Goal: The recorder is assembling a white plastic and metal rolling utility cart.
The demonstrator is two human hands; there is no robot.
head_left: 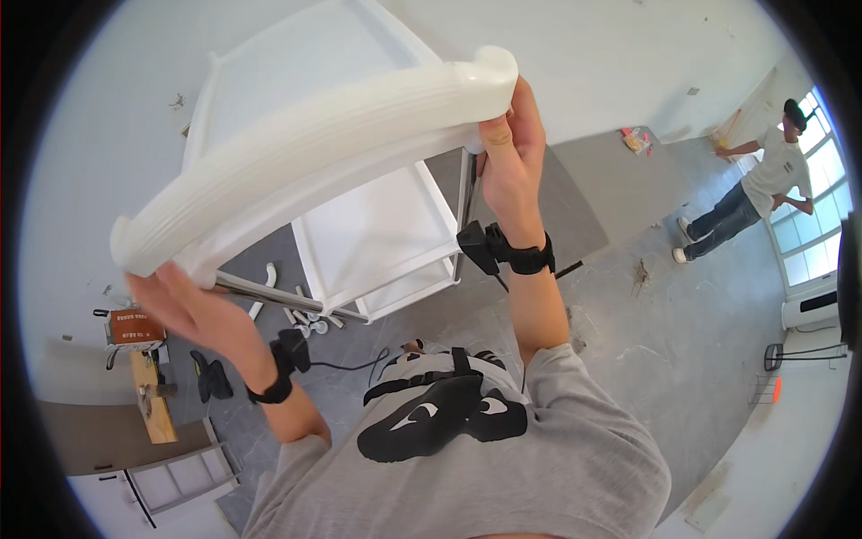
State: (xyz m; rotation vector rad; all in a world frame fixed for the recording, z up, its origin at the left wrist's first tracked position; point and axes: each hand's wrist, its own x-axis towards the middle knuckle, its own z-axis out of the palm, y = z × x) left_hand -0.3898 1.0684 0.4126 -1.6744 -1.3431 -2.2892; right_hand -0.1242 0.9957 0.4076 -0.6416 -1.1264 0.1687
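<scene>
A white plastic utility cart stands before me, with a top tray (pixel 314 58), lower shelves (pixel 377 229) and metal poles (pixel 269 293). Along the tray's near side runs a thick, ribbed, curved handle (pixel 310 144) with rounded ends. My right hand (pixel 514 175) is closed round its right end, thumb on the near face and fingers behind. At the lower left end, my left hand (pixel 202 310) grips from below; its fingers are slightly blurred and partly hidden under the handle. Both wrists wear black straps with small devices.
White tube pieces and casters (pixel 310 323) lie on the floor left of the cart. Beyond them are a red-brown box (pixel 135 328), a wooden board (pixel 154 395) and dark gloves (pixel 211 377). A grey table (pixel 620 193) stands right; another person (pixel 763 184) stands by the window.
</scene>
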